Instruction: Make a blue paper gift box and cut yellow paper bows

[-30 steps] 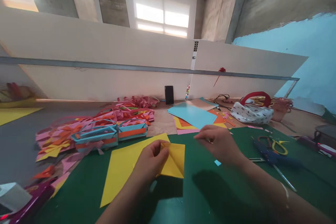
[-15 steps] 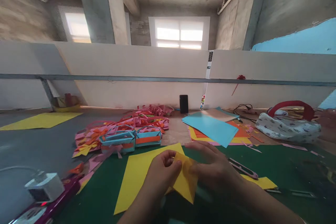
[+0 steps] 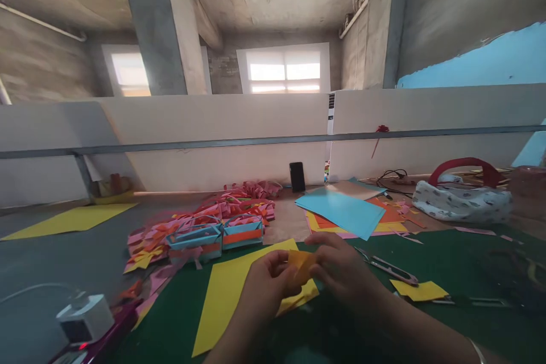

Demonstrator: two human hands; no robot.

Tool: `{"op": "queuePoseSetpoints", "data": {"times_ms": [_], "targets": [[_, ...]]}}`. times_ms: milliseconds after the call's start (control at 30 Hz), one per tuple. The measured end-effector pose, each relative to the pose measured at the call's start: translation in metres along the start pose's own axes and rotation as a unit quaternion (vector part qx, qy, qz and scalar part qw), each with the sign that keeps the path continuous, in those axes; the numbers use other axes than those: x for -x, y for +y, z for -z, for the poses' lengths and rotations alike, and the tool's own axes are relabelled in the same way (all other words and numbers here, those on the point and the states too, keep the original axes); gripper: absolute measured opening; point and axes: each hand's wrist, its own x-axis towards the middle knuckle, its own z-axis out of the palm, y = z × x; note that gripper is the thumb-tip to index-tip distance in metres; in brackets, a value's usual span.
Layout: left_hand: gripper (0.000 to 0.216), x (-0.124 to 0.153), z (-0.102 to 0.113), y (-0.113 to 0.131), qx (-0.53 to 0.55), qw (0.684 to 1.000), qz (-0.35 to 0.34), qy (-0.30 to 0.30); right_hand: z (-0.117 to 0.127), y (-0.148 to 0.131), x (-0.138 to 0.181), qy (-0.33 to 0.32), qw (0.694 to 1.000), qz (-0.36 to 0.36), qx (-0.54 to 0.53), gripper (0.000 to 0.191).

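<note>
I have a small piece of yellow-orange paper (image 3: 301,264) pinched between both hands, lifted just above the green cutting mat (image 3: 426,261), low in the middle of the view. It looks folded at least once, though the creases are too blurred to read. My judgement is that the fold in hand goes best if I keep the edges lined up before pressing, run a fingertip along the crease from the middle outward, and hold the piece close over the mat so it can be flattened there.

My left hand (image 3: 267,284) is curled nearly closed, thumb and forefinger gripping the left edge of the piece. My right hand (image 3: 341,270) is also narrowed to a pinch, fingers folded over the right side and partly hiding it.

Directly under the hands lies a larger yellow sheet (image 3: 230,296), flat on the mat, and a bent corner of yellow paper shows just below the hands. To the right, a thread snip (image 3: 388,266) lies near a yellow offcut (image 3: 420,290). Beyond the mat sits a stack of coloured sheets with a light blue sheet (image 3: 341,210) on top. To the left are two blue paper baskets (image 3: 215,233) among a heap of pink and orange paper strips (image 3: 170,227). A black phone (image 3: 297,176) leans against the white partition (image 3: 213,125).
</note>
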Motion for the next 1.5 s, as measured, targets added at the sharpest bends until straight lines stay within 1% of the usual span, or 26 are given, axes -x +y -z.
{"op": "queuePoseSetpoints", "data": {"times_ms": [33, 100, 233, 400, 533, 667, 767, 900, 1067, 1133, 1300, 1400, 1500], "targets": [[0.026, 0.001, -0.001, 0.001, 0.002, 1.000, 0.000, -0.014, 0.000, 0.001, 0.000, -0.018, 0.999, -0.030, -0.012, 0.014], [0.024, 0.005, -0.004, 0.003, 0.002, 0.999, 0.001, -0.043, -0.001, 0.003, 0.000, -0.054, 0.997, -0.055, -0.012, 0.014], [0.020, 0.011, -0.005, 0.009, -0.003, 0.996, 0.020, -0.086, -0.006, 0.008, 0.000, -0.061, 0.996, -0.065, 0.010, 0.014], [0.017, 0.006, -0.004, 0.009, 0.016, 0.994, 0.059, -0.085, -0.009, 0.008, 0.000, -0.054, 0.995, -0.079, 0.011, 0.017], [0.020, 0.001, -0.004, 0.007, 0.026, 0.993, 0.080, -0.086, -0.007, 0.007, 0.000, -0.055, 0.994, -0.090, 0.009, 0.019], [0.033, 0.007, -0.005, 0.008, -0.009, 0.993, 0.038, -0.109, -0.006, 0.005, -0.001, -0.052, 0.994, -0.099, 0.000, 0.020], [0.034, 0.011, -0.006, 0.009, -0.028, 0.992, 0.013, -0.122, -0.005, 0.003, -0.001, -0.049, 0.993, -0.109, -0.008, 0.020], [0.045, 0.011, -0.007, 0.011, -0.031, 0.991, 0.010, -0.126, -0.004, -0.001, 0.000, -0.041, 0.991, -0.127, -0.022, 0.017], [0.058, 0.010, -0.007, 0.012, -0.060, 0.992, 0.015, -0.111, -0.004, -0.002, 0.000, -0.036, 0.989, -0.134, -0.048, 0.011], [0.059, 0.009, -0.008, 0.010, -0.069, 0.991, 0.008, -0.117, -0.004, -0.003, 0.000, -0.037, 0.988, -0.135, -0.062, 0.010], [0.052, 0.009, -0.007, 0.003, -0.087, 0.988, -0.043, -0.121, -0.005, -0.004, 0.001, -0.032, 0.984, -0.153, -0.090, 0.009], [0.051, 0.008, -0.006, 0.000, -0.105, 0.985, -0.048, -0.124, -0.005, -0.006, 0.001, -0.029, 0.981, -0.160, -0.109, 0.002], [0.054, 0.007, -0.005, -0.001, -0.144, 0.980, -0.057, -0.124, -0.004, -0.006, 0.001, -0.034, 0.977, -0.160, -0.137, 0.008]]}}
